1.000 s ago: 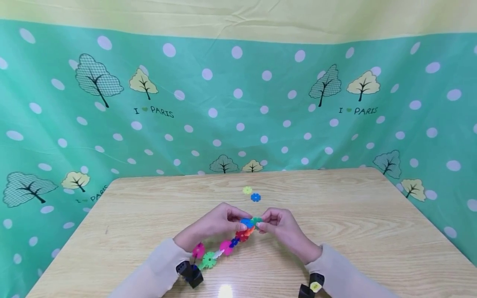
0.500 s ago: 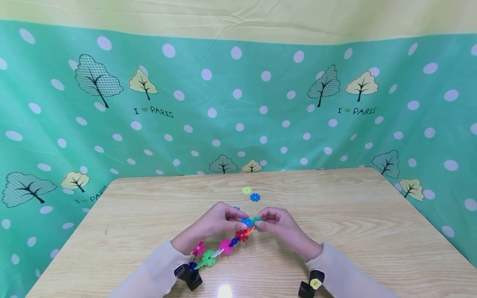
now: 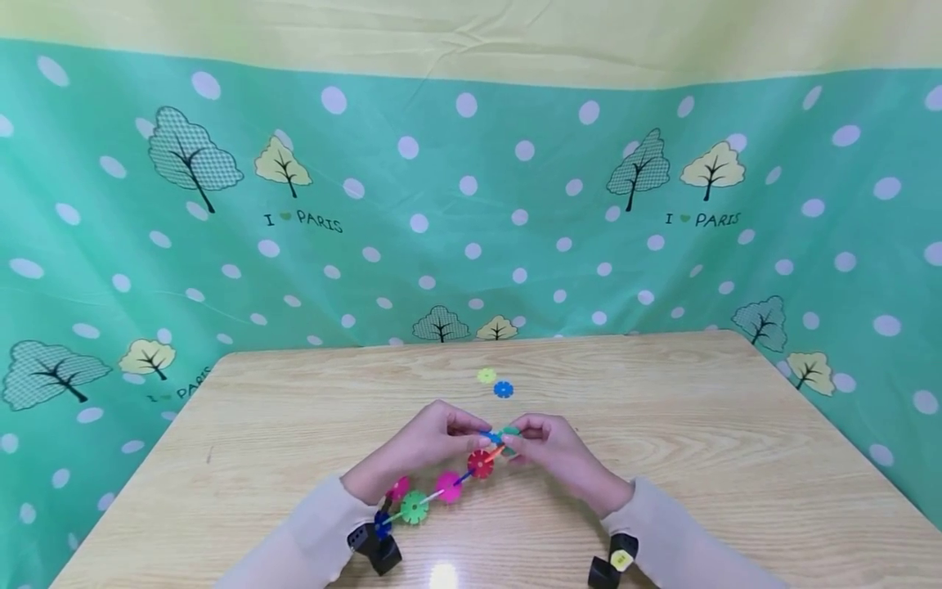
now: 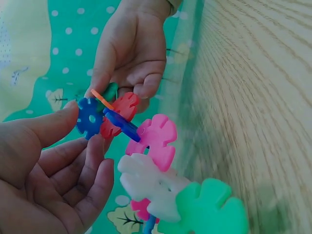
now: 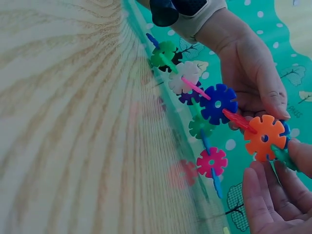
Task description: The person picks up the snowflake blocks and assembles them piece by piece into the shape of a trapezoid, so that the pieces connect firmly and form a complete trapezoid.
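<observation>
My left hand [image 3: 436, 435] pinches a blue snowflake disc [image 4: 89, 118] between thumb and fingers. A green snowflake disc [image 5: 285, 157] is pinched by my right hand [image 3: 555, 455]. Both discs meet at an orange disc [image 5: 265, 138], the hands facing each other close together. From there a chain of notched plastic discs hangs down toward the left wrist: a red disc [image 3: 481, 465], a dark blue disc [image 5: 219, 104], a pink disc [image 3: 449, 487], a white disc [image 4: 151, 185] and a light green disc [image 3: 414, 508], with several more pieces beyond, partly behind the left wrist's camera.
On the wooden table [image 3: 294, 425], a loose yellow disc [image 3: 486, 375] and a loose blue disc [image 3: 504, 389] lie beyond the hands. A green dotted curtain [image 3: 471, 221] hangs behind the table's far edge. Black cameras are strapped to both wrists.
The held discs and the chain have turned: the blue disc now shows nearly edge-on in the head view, the red one more face-on. Both hands keep their pinch in nearly the same place.
</observation>
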### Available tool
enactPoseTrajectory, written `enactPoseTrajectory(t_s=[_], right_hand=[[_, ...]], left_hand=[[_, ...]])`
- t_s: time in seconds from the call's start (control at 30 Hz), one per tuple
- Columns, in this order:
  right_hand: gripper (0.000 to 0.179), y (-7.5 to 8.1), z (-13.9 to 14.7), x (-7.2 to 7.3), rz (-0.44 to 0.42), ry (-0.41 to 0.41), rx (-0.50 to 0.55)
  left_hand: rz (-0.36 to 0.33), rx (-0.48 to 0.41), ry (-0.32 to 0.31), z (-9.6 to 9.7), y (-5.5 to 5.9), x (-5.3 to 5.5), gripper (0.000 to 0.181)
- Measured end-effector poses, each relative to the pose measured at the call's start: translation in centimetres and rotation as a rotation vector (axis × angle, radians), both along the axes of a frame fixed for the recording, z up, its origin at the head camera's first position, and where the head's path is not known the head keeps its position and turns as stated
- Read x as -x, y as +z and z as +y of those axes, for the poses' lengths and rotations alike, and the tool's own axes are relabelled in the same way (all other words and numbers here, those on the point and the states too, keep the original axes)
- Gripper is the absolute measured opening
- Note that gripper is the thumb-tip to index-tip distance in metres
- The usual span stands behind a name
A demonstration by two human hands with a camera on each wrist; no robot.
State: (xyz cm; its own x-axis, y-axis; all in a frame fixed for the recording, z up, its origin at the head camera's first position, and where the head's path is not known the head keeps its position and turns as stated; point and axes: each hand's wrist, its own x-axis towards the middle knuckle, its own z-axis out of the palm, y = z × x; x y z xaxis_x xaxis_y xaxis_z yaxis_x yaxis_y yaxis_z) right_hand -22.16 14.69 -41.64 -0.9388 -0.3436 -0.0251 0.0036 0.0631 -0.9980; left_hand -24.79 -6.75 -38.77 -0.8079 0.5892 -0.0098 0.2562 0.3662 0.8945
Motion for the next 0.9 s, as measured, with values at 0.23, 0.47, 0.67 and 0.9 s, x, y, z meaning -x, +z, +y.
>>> enactPoseTrajectory(t_s=[0.23,0.47,0.67,0.9], right_hand=[[0.023,-0.2,0.3,0.2,0.007,0.006,-0.02],[0.019,-1.1,0.8,0.7,-0.033,0.033,-0.006],[0.009,-1.9,1.1,1.2,-0.106,0.088,0.094],[0.004,-2.6,1.5,1.6,-0.13,0.185,0.214]], left_hand=[[0.04,0.06,0.027,-0.9,0.2,0.7,0.034],[0.022,0.038,0.063,-2.3,0.9,2.3,0.032],[0.034,0.026,0.078,-3.4,1.3,4.2,0.03],[0.029,0.018,0.032,-4.0,1.5,7.4,0.034]])
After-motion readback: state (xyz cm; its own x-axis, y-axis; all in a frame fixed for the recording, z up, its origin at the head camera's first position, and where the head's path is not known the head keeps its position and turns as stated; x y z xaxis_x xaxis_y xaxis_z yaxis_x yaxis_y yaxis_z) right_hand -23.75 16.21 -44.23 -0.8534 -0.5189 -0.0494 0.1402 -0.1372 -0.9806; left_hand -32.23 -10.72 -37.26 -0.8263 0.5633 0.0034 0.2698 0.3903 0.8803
